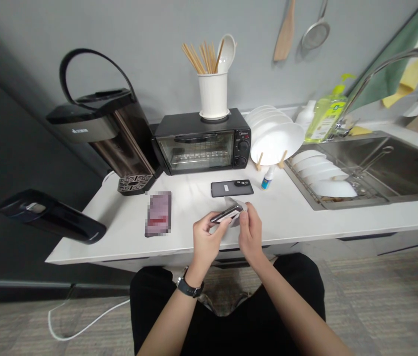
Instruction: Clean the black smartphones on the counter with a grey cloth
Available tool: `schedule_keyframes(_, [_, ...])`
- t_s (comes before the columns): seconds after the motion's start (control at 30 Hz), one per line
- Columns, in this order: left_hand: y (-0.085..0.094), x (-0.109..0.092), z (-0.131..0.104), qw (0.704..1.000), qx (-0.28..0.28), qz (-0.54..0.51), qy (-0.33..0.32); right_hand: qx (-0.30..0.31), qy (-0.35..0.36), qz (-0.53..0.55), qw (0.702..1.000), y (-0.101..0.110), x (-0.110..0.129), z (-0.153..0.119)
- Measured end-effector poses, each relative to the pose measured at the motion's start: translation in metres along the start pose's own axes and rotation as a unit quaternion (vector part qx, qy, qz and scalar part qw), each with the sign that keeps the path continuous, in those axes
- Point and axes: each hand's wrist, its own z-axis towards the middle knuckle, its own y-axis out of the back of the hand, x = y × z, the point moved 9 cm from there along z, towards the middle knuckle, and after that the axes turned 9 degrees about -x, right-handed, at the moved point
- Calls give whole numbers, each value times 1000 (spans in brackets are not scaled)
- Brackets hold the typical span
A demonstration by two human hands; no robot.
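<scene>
1. Head view: the left hand [208, 235] pinches the held phone [227, 214] between thumb and fingers.
2. The right hand [251, 235] is closed on a grey cloth [242, 205], which wraps the held phone's right end.
3. Both hands are close together, near the front edge of the worktop [286, 217]; the held phone is tilted, its right end higher in the picture.
4. Just beyond lies the grey phone [225, 189], between the hands and the front of the oven [201, 151].
5. A small bottle [266, 180] stands right of the grey phone, near the plates [279, 141].
6. Left of the hands, well apart, lies a purple item [159, 212], its details blurred.
7. The flask [51, 215] is at the worktop's left edge.
8. Room to move: white worktop spans from the right hand to the rim of the sink [307, 193], and between the purple item and left hand.
</scene>
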Motion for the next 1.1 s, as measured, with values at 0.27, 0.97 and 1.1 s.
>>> schedule_keyframes(0.27, [-25,3,7,999,11,17,-34,-70,-119,68,988,5,-19,-3])
schedule_keyframes(0.97, [-44,47,1,944,126,286,-110,198,369,-177,891,-32,79,29])
schedule_keyframes(1.1, [-43,48,0,954,130,251,-101,178,387,-223,877,-19,66,41])
